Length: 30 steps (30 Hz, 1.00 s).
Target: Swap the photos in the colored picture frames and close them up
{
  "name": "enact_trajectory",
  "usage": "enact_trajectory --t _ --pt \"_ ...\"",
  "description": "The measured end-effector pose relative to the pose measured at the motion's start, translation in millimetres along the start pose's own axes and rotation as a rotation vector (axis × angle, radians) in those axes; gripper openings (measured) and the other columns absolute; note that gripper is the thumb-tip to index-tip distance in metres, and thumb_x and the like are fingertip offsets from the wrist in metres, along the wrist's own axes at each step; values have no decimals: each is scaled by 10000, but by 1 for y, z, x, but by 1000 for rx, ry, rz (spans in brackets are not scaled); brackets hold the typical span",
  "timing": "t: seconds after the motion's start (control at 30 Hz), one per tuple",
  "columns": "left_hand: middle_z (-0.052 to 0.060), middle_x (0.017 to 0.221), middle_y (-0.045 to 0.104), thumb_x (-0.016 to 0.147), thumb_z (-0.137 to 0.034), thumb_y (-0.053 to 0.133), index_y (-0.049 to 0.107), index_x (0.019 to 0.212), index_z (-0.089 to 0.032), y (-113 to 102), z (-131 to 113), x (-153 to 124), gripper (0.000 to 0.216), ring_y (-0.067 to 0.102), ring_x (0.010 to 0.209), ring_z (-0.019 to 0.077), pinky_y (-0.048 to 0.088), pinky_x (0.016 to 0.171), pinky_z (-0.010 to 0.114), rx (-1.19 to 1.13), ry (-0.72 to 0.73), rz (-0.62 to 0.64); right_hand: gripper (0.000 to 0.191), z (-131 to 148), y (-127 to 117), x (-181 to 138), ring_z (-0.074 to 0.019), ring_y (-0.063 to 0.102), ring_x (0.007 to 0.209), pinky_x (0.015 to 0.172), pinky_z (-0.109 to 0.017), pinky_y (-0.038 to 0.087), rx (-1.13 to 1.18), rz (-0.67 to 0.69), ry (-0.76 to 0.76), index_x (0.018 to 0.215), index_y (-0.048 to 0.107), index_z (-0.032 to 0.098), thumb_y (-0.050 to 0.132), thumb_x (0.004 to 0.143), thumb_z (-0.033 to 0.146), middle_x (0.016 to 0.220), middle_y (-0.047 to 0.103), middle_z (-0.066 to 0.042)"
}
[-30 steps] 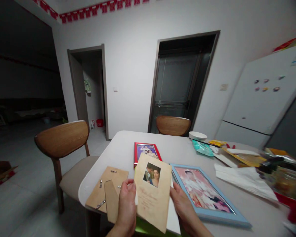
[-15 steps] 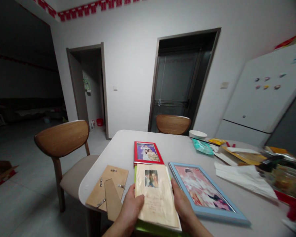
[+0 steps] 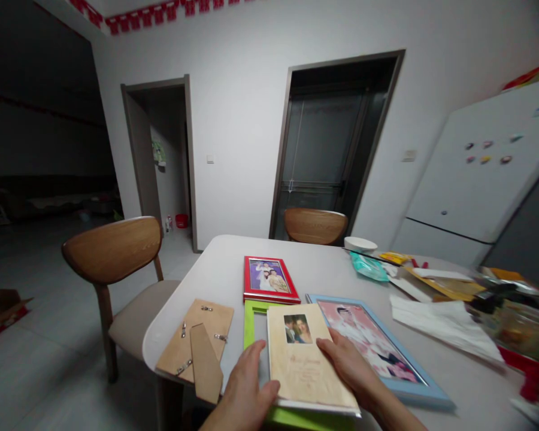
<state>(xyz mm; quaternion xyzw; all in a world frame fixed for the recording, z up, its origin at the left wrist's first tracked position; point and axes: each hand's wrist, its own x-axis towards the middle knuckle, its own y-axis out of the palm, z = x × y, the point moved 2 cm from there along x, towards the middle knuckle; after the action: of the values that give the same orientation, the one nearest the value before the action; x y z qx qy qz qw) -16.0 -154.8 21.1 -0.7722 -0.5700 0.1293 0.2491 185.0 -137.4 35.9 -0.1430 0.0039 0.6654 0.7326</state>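
A cream printed sheet [image 3: 305, 371] with a small picture of a couple near its top is tilted over a lime-green photo frame [image 3: 250, 323]. My right hand [image 3: 348, 365] grips the sheet by its right edge, thumb on top. At its lower left edge, my left hand [image 3: 247, 389] has thumb and fingers apart, the thumb tip at the paper. The sheet covers most of the green frame. Left of my hands lies a brown backing board [image 3: 206, 341] with metal clips and a stand leg. A red-framed photo [image 3: 270, 280] lies beyond, and a blue-framed photo [image 3: 377, 350] to the right.
On the white table's [image 3: 224, 254] right side are a white bowl [image 3: 360, 244], a teal packet [image 3: 369, 267], white paper [image 3: 444, 323] and a crowd of packages. Wooden chairs stand at the left [image 3: 117, 251] and far side [image 3: 315, 226].
The cream sheet has shifted right over the green frame, uncovering the frame's left side. My right hand moved right with it, its thumb now on top. My left hand has loosened and its fingers have spread.
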Motion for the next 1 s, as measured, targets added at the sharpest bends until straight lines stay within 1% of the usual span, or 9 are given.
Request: enact_trajectory --t 0.1,0.23,0.33,0.43,0.53,0.67,0.77,0.87,1.0 --pt "134 1308 325 645 -198 495 329 1229 -41 2 -3 -3 627 272 1204 221 200 1020 329 122 32 70 426 -7 0 4 -196 622 691 584 -271 464 31 59 32 1075 456 137 376 673 254 827 658 -78" --pt "150 1326 285 642 -228 520 351 1219 -44 6 -3 -5 629 245 1217 242 201 1021 365 209 74 129 443 -5 11 7 -194 624 659 539 -265 463 100 115 30 1090 421 122 380 662 228 857 652 -90" --pt "154 1319 295 640 -254 536 371 1210 -67 9 0 -5 622 237 1220 261 162 1023 430 272 95 140 456 -3 19 14 -188 625 662 544 -260 465 127 119 5 1098 416 121 372 654 210 863 651 -92" --pt "168 1311 303 635 -253 542 372 1208 -63 12 3 -5 627 227 1223 267 116 1022 468 337 128 151 471 -6 24 25 -193 624 670 570 -273 469 85 80 -19 1107 418 105 360 651 209 846 654 -98" --pt "182 1315 286 629 -271 553 375 1204 -50 11 0 -5 640 210 1227 276 106 1021 473 381 136 187 462 -8 26 33 -201 615 748 629 -281 465 -68 26 -87 1088 450 93 351 652 211 895 646 -106" --pt "176 1309 303 627 -320 577 404 1184 -73 6 -7 -6 634 214 1226 280 100 1019 477 407 118 222 417 -3 27 35 -196 571 884 726 -261 427 -426 -43 -253 1021 520 99 358 652 209 1009 609 -110" --pt "164 1300 328 627 -326 599 428 1163 -89 5 -5 -6 610 227 1223 265 96 1023 462 414 141 213 347 1 25 34 -195 574 846 719 -254 403 -693 -84 -329 940 563 117 365 681 235 953 626 -112" --pt "136 1296 348 632 -359 612 442 1152 -125 6 0 -5 595 248 1218 248 105 1024 451 397 173 192 312 0 22 32 -212 587 775 651 -267 392 -900 -137 -299 869 578 127 361 713 288 858 644 -127" --pt "122 1300 346 643 -373 609 431 1163 -135 4 -1 -5 599 256 1216 239 111 1025 441 397 171 209 330 -2 21 28 -235 593 754 600 -285 372 -1064 -178 -243 865 573 141 351 735 349 820 645 -137"
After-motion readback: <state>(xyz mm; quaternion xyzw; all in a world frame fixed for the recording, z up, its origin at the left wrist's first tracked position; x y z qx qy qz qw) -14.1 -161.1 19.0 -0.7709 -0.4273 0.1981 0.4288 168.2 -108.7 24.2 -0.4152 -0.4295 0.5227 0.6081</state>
